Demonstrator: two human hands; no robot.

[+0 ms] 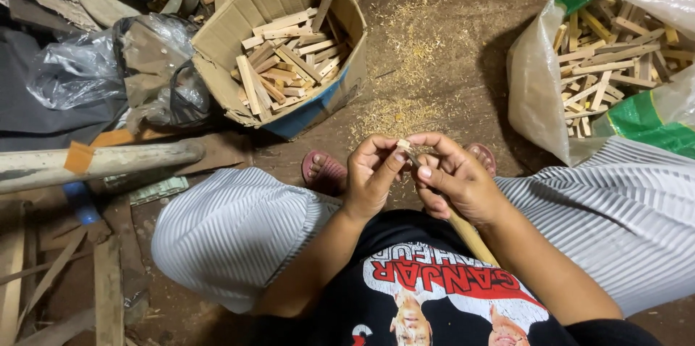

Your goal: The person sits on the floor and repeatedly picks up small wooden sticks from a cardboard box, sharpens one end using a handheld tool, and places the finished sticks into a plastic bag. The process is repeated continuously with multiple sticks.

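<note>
At centre, left hand [373, 172] and right hand [452, 179] pinch a wooden stick [405, 149]; cardboard box [239, 24] at 11 o'clock part-filled, plastic sack [532, 78] at 2 o'clock still stocked.

Cardboard box [289, 49], brown with a blue lower side, open, upper centre-left on the floor. Clear plastic sack [615, 64] with green bands, upper right. Crumpled clear bags [94, 64] far left.

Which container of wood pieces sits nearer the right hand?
The white plastic sack with green trim, beside the right hand. The cardboard box lies farther, beyond the left hand.
</note>
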